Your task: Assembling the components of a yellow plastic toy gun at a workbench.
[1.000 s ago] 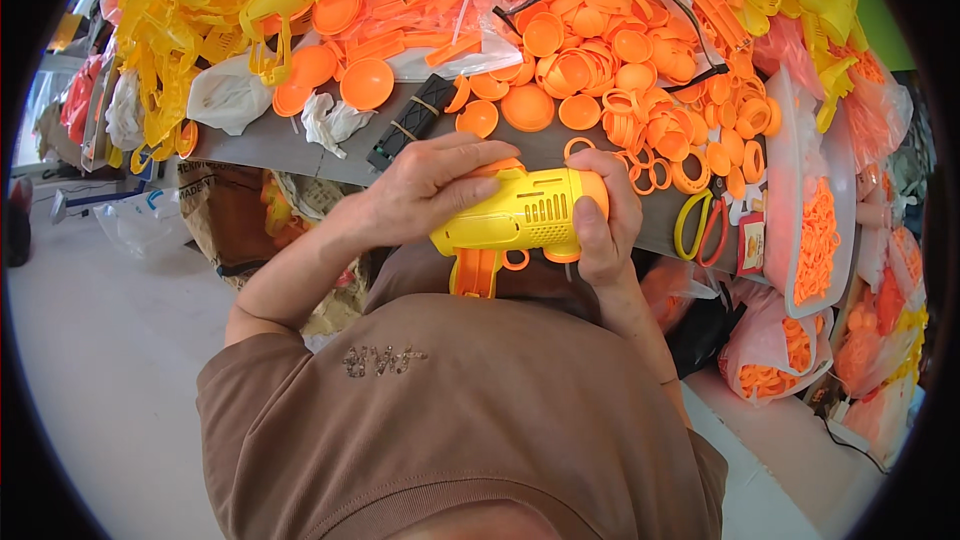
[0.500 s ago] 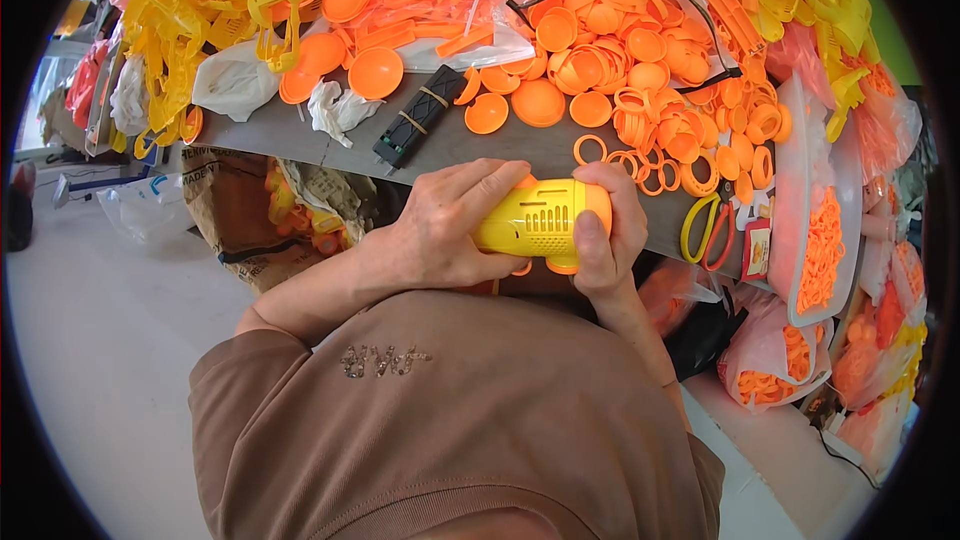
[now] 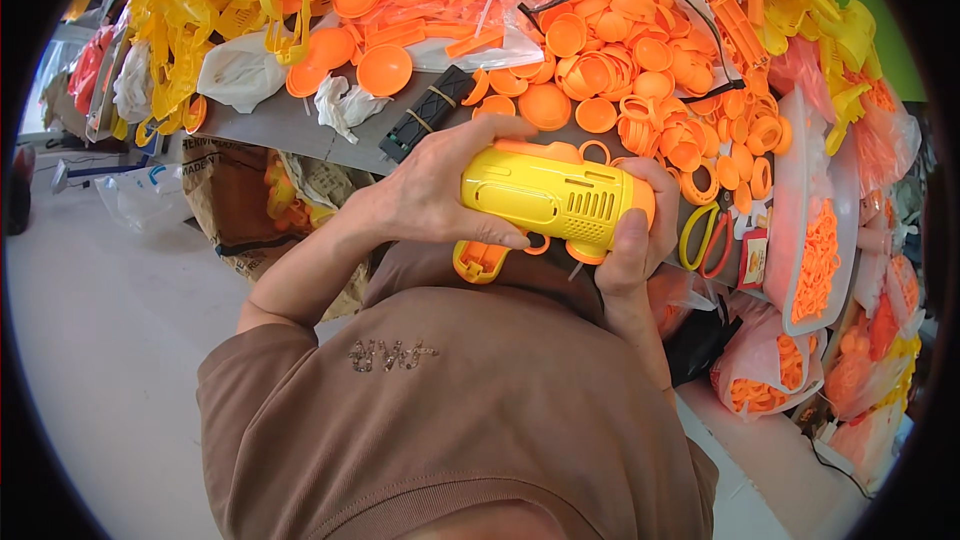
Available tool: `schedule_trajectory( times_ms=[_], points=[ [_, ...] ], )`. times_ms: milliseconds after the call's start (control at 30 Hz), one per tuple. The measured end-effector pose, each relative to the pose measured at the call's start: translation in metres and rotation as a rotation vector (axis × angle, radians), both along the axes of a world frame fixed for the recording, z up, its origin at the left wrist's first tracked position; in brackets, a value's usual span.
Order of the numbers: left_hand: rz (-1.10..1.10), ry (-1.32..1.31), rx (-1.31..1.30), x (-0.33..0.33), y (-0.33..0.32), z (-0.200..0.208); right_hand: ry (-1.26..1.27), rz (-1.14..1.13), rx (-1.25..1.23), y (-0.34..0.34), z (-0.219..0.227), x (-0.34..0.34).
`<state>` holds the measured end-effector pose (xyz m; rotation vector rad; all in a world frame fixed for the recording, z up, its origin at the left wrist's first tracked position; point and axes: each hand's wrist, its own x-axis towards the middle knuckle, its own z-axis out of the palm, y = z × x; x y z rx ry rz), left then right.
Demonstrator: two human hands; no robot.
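Note:
A yellow plastic toy gun [image 3: 530, 198] is held sideways between my hands, close in front of my body. My left hand [image 3: 425, 185] grips its left part, fingers over the far side and thumb along the near side. Around the right end, with its orange round cap [image 3: 643, 202], my right hand [image 3: 640, 245] is closed, thumb on the near side. The short handle points toward me and shows an orange inside at its end [image 3: 480, 260]. A small orange loop sits beside the handle.
Orange cups and rings [image 3: 640, 70] are heaped on the grey table [image 3: 300, 135], yellow shells [image 3: 190, 30] at the left. A black strip-shaped part [image 3: 428, 112] lies behind my left hand. Scissors [image 3: 708, 235] and a plastic bin [image 3: 845, 230] are at right, a paper sack [image 3: 225, 190] below left.
My left hand has slid away from the cap end, so more of the toy gun's body and its handle now show. The toy gun has shifted slightly right and tilted.

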<state>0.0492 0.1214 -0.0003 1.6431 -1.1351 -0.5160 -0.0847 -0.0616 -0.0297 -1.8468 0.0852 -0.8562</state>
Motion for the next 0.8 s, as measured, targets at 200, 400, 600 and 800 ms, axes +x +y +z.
schedule_trajectory(
  times_ms=[200,400,600,800],
  points=[
    [0.041,-0.12,-0.108,-0.012,0.006,-0.009,0.002,0.047,0.08,0.005,-0.001,-0.003],
    [0.118,-0.223,-0.198,-0.033,0.012,-0.021,0.093,0.115,0.044,0.005,-0.001,-0.012],
    [0.166,-0.246,-0.224,-0.038,0.013,-0.022,0.147,0.297,-0.041,-0.011,0.01,-0.018],
    [0.068,-0.209,-0.245,-0.035,0.003,-0.022,0.431,0.773,-0.572,-0.036,0.076,0.006]
  ],
)
